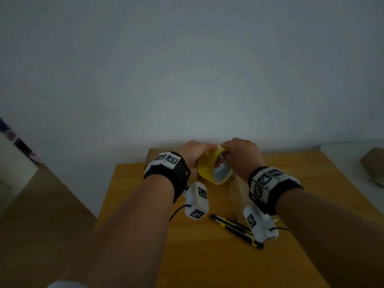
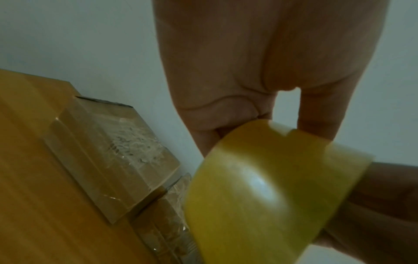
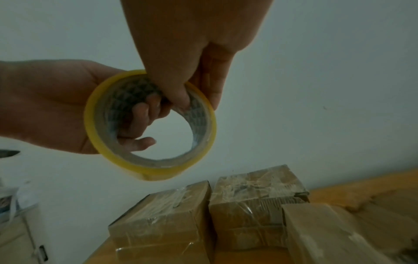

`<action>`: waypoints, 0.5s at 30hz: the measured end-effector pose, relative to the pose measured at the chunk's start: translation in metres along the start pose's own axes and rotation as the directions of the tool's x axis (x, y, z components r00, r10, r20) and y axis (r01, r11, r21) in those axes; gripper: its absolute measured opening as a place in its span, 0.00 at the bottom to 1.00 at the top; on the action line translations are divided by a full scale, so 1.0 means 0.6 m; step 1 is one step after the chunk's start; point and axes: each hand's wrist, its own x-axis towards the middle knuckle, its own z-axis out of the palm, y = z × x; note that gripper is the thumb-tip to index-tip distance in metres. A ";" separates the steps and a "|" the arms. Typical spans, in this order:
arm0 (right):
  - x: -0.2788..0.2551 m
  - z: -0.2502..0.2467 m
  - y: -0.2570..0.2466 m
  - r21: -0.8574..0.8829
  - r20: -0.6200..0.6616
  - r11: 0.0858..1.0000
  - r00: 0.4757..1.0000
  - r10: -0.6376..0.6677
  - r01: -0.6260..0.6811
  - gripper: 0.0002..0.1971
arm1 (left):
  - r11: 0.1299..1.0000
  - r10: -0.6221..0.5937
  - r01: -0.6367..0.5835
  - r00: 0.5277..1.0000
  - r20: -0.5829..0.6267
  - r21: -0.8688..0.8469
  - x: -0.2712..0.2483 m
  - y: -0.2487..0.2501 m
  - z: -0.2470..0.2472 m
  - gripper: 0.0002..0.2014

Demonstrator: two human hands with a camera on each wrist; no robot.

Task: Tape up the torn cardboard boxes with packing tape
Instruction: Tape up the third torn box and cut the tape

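Both hands hold a yellow packing tape roll (image 1: pixel 214 168) up above the table. My left hand (image 1: pixel 194 153) grips it from the left, with fingers curled through the core (image 3: pixel 140 121). My right hand (image 1: pixel 235 151) pinches the roll's top rim (image 3: pixel 199 101), thumb inside the core and a finger outside. Three brown cardboard boxes sit below by the wall: a left one (image 3: pixel 162 219), a middle one (image 3: pixel 255 200) with crinkled clear tape and a torn corner, and a right one (image 3: pixel 334 232). In the head view my hands hide most of them.
A yellow and black utility knife (image 1: pixel 236 230) lies on the wooden table (image 1: pixel 187 262), near my right forearm. The white wall stands just behind the boxes. A white surface with a brown paper item (image 1: pixel 374 167) is to the right. The floor drops off at left.
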 end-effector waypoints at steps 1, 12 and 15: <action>0.001 0.002 0.003 0.009 -0.016 1.000 0.999 0.029 -0.029 0.11 | 1.000 0.007 -0.007 1.000 0.009 -0.021 -0.001 0.002 0.002 0.13; 0.002 0.008 0.016 0.376 0.049 0.830 0.904 0.425 -0.411 0.21 | 0.995 0.083 -0.082 0.996 -0.015 0.064 0.008 0.010 0.004 0.09; 0.005 0.015 0.022 0.513 0.144 0.716 0.870 0.472 -0.473 0.08 | 0.995 0.088 -0.088 0.996 0.002 0.042 0.008 0.012 0.003 0.02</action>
